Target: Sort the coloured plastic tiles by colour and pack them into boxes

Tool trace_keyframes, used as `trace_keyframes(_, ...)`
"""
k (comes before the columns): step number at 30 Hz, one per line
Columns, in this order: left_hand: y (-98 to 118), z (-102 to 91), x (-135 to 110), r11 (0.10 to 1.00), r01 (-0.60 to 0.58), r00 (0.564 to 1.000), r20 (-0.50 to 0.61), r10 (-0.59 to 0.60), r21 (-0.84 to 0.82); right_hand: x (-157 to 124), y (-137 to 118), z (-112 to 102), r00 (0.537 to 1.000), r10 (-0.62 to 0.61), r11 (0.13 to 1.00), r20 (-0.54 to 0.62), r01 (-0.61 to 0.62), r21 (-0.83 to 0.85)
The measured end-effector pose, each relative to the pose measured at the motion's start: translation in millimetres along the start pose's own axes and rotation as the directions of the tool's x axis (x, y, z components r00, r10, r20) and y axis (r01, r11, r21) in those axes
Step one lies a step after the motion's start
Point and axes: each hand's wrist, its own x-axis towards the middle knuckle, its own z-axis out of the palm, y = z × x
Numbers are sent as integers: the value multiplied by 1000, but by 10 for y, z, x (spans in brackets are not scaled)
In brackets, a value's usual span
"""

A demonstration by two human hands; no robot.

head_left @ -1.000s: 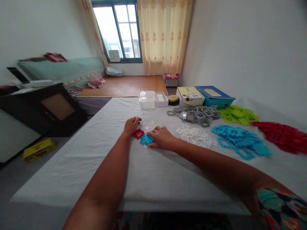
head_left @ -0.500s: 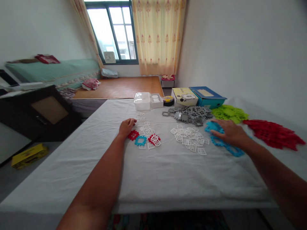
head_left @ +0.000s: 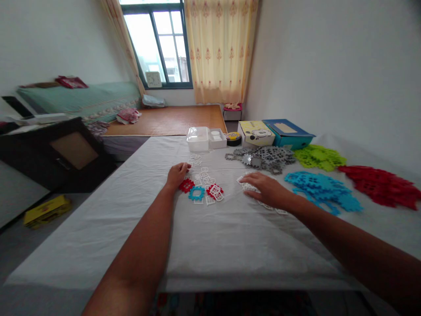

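My left hand point(head_left: 178, 174) rests on the table with its fingers curled together, beside a red toothed plastic piece point(head_left: 186, 185); whatever is in the fingers, if anything, is hidden. Close by lie a blue toothed frame point(head_left: 196, 193), a second red piece point(head_left: 210, 189) partly under white lattice pieces, and other white window-like lattice pieces point(head_left: 204, 177). Over a heap of white lattice pieces point(head_left: 244, 180) hovers or rests my right hand point(head_left: 268, 189), fingers stretched and thumb apart. It covers most of that heap, and I see nothing held in it.
Right of my right hand lie heaps of blue point(head_left: 315, 188), red point(head_left: 378, 186) and lime green pieces point(head_left: 319, 156). Grey pieces point(head_left: 272, 156) are farther back. Behind stand a clear plastic box point(head_left: 198, 139), black-and-yellow tape point(head_left: 233, 138), a yellow box point(head_left: 256, 134) and a blue box point(head_left: 289, 133).
My right hand has moved left from the blue heap to the white lattice heap. My left hand has stayed at the red piece. The view has shifted slightly.
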Motion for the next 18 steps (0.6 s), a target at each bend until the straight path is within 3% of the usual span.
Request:
trace_keyframes(3,8,-11,-6,1000,2,1000,4,-2,-2,441,-381,212,989,-110,991,96,101,89)
trace_keyframes(7,12,-11,-12,1000,-11,1000,7,12,-12,744,-462,421,972,-130,981,193,98,169)
trace_keyframes(15,-14,5,-3,1000,-12,1000,11,12,0,746,-415,566,990,-104,949,101,68,309)
trace_keyframes(18,-6,-4,-11,1000,-5,1000,19,5,0,708,-346,509,993,-108,909,51,78,410)
